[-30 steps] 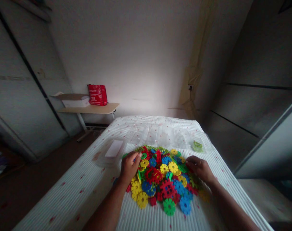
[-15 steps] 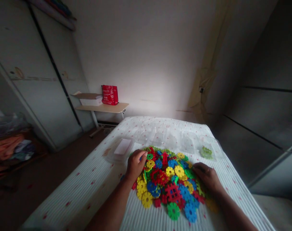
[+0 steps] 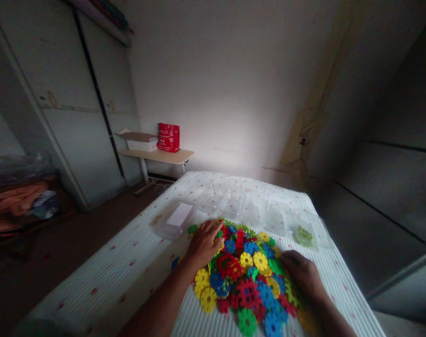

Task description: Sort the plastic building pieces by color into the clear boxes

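Observation:
A heap of plastic building pieces (image 3: 249, 260) lies on the striped bed cover, with notched discs in yellow, blue and green and red square lattice pieces among them. My left hand (image 3: 205, 241) rests on the heap's upper left side, fingers reaching over the pieces and slightly apart; some discs beneath it are hidden. At the right edge of the heap, my right hand (image 3: 301, 270) touches the outer pieces with its fingers loosely bent. Nothing shows in its grasp, though its fingertips are partly hidden. A green disc (image 3: 192, 229) lies just beyond my left hand.
Behind the heap stands a row of clear plastic containers (image 3: 246, 206); the rightmost holds light green pieces (image 3: 304, 236). A clear box with a white card (image 3: 179, 214) sits left. The bed cover (image 3: 128, 276) has small red marks. A side table (image 3: 163, 157) carries a red bag (image 3: 169, 138).
My left hand has turned further over the heap, its fingers now spread across the pieces. A green disc shows beyond it. My right hand stays at the heap's right edge. The view has shifted slightly.

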The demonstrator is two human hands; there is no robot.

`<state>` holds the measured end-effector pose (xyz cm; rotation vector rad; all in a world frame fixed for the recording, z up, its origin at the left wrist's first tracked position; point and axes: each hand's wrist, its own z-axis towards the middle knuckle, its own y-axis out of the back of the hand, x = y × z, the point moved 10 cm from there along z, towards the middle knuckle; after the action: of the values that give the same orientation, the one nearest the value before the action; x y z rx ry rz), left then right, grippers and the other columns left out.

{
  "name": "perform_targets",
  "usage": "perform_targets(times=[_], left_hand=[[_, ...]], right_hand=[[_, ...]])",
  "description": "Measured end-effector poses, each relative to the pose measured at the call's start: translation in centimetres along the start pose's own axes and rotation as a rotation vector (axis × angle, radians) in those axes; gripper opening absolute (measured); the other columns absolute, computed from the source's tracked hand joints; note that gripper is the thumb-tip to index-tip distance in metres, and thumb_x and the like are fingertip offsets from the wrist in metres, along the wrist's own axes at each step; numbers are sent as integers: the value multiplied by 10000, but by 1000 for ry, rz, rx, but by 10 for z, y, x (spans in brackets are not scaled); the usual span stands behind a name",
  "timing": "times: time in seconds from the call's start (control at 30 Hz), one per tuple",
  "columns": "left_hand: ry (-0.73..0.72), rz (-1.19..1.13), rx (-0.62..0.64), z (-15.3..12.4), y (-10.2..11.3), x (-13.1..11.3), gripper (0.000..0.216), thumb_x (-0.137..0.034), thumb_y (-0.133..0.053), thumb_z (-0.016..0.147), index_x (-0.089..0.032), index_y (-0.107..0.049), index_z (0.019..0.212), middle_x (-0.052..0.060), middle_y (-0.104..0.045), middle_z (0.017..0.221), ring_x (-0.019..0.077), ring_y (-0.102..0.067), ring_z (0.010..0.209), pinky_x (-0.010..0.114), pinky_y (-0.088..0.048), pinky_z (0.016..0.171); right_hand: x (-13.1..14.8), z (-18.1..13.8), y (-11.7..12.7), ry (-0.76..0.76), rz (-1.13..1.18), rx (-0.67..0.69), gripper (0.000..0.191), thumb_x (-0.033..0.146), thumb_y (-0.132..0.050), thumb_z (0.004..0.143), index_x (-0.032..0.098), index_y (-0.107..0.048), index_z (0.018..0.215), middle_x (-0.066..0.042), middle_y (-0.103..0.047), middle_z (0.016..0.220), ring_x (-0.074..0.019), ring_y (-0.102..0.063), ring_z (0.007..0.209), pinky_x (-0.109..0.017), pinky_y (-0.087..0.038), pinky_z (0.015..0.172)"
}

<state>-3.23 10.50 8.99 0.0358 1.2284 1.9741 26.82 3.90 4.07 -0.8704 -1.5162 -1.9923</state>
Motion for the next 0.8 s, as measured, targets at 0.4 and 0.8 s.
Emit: perform_targets(times=[0.4,0.8], left_hand=[[103,-116,0,-4,3,8,108,-233,-600,737,-196,-662,817,40,-667,873,181,-609,865,295,-479,811],[63,-139,-97,-6,9,12,374,-151,-370,863,-225,-608,1141,31,-696,1060,150,-637,970,278,-490,893]], right_hand=[[-3,1,-1,27,14,2,352,522,-541,741,209,-692,801,-45,-730,817,-236,-664,774,-282,-517,672],[-4,-2,-3,10,45,59,377,574,-524,745,241,-693,796,-23,-722,800,-242,-656,758,-283,-527,668]])
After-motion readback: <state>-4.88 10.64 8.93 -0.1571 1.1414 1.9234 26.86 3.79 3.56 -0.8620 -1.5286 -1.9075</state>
